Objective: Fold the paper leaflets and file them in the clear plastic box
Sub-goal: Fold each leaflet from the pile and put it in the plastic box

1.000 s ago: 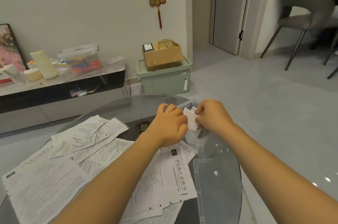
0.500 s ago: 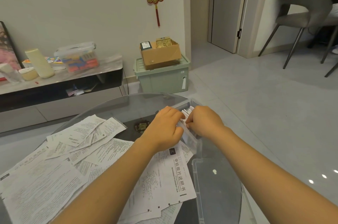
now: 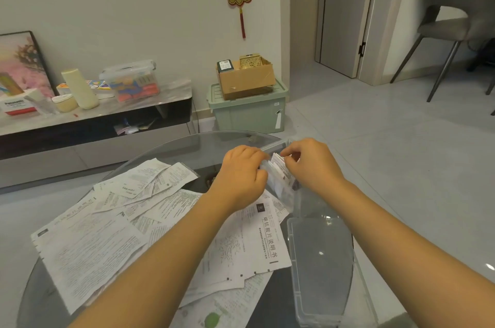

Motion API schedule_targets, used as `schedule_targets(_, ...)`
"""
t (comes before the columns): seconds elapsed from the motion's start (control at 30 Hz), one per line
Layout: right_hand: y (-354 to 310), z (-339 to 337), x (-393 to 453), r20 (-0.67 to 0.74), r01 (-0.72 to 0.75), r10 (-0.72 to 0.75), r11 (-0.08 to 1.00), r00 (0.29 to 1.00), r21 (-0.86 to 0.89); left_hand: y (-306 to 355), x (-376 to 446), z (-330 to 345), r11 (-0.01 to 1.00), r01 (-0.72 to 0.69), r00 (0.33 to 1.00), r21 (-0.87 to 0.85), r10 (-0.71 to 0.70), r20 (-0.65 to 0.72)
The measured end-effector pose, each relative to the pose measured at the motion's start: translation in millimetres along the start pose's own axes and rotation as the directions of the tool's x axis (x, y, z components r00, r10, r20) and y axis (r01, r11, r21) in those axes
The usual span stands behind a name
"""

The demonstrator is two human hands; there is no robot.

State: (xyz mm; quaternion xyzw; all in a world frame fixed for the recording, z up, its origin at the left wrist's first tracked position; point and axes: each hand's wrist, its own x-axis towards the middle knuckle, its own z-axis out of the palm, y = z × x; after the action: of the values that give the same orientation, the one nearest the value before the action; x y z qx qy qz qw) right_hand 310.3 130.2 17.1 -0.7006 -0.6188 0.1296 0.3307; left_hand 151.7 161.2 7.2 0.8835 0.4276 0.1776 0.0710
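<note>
Your right hand sits just right of centre frame, its fingers curled down and pinching the top edges of the folded leaflets that stand in a row inside the clear plastic box. Your left hand, just left of it, has its fingers bent against the near side of the same row; whether they grip a leaflet or only press on the stack cannot be told, since the fingertips are hidden behind the knuckles. The two hands are close together with the paper between them.

The box stands at the far right part of the round glass table, and its walls are hard to trace through the glare. Its clear lid lies flat nearer to you, in the lower right of the frame. The unfolded leaflets are spread in an overlapping heap across the left and centre of the table, one with large printed characters lying under your left forearm.

Beyond the table, a low cabinet holding bottles and a storage tub runs along the left wall, a cardboard carton sits on a green bin at upper centre, and a grey chair stands at the upper right.
</note>
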Motion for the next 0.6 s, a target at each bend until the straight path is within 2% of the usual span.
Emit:
schedule_targets(0.17, -23, 4, -36, 0.043, 0.181, -0.179, 0.982, 0.983, -0.046, 4, -53, -11, 0.991, 0.130, 0.991, -0.038, -0.131, -0.032)
schedule_targets(0.27, -34, 14, -57, 0.170, 0.302, -0.286, 0.950, 0.943, -0.079, 6, -85, -10, 0.973, 0.223, 0.975, -0.053, -0.224, 0.000)
schedule_targets(0.33, -35, 18, -66, 0.316, 0.381, -0.326, 0.915, 0.891, -0.132, 8, -105, -8, 0.961, 0.271, 0.961, -0.062, -0.265, 0.081)
schedule_targets(0.43, -28, 24, -78, 0.551, 0.457, -0.273, 0.860, 0.788, -0.227, 7, -134, -6, 0.961, 0.276, 0.927, -0.023, -0.260, 0.268)
schedule_targets(0.5, -20, 29, -81, 0.642, 0.491, -0.228, 0.830, 0.732, -0.265, 5, -146, -4, 0.964, 0.260, 0.896, 0.046, -0.259, 0.361)
schedule_targets(0.6, -11, 34, -82, 0.697, 0.531, -0.214, 0.802, 0.684, -0.275, -1, -157, -4, 0.966, 0.249, 0.897, 0.074, -0.259, 0.358)
